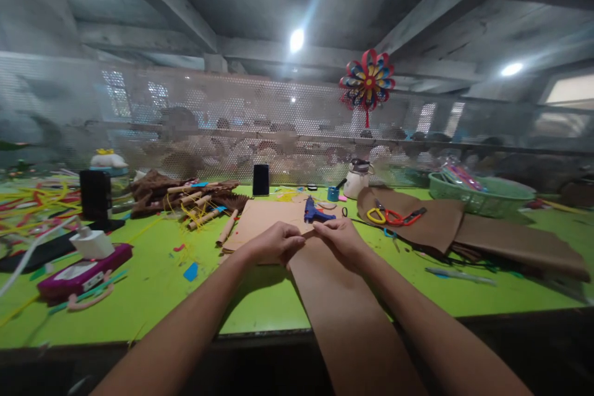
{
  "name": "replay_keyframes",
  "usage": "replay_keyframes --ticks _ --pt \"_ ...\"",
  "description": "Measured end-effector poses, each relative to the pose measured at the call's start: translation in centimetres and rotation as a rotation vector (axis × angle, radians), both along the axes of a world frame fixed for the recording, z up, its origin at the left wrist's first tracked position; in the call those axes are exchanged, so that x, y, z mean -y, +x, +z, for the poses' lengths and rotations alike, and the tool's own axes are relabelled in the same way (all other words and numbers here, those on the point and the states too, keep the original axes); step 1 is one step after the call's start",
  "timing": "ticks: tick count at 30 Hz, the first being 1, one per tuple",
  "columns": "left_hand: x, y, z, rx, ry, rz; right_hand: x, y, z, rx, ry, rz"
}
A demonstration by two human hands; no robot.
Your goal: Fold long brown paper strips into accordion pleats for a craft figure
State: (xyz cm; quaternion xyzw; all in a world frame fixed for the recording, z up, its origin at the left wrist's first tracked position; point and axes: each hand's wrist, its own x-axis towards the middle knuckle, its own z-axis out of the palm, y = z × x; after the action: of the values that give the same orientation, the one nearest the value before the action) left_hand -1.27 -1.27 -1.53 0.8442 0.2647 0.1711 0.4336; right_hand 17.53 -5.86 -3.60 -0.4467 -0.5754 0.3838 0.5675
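A long strip of brown kraft paper runs from the middle of the green table down over its front edge towards me. My left hand pinches the far end of the strip at its left corner. At the right corner, my right hand grips the same end between thumb and fingers. Just beyond my fingertips lies a blue glue gun. It rests at the right side of a flat light-brown sheet, which is partly hidden behind my left hand.
To the right lie scissors with yellow and red handles on brown paper, a pen and a green basket. Left are paper rolls, a purple power strip and a black phone. A perforated screen stands behind.
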Motion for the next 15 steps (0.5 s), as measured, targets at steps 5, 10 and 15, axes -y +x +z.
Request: replay_keyframes --ticks 5,10,15 --pt "-0.2 -0.2 0.0 0.1 -0.196 0.017 0.0 0.7 0.6 0.065 0.0 0.013" --pt "-0.6 -0.1 -0.2 0.12 -0.322 0.002 -0.1 1.2 0.8 0.048 -0.035 0.058" --pt "-0.6 -0.3 -0.3 0.16 -0.445 0.04 -0.4 1.4 0.5 -0.026 -0.05 0.083"
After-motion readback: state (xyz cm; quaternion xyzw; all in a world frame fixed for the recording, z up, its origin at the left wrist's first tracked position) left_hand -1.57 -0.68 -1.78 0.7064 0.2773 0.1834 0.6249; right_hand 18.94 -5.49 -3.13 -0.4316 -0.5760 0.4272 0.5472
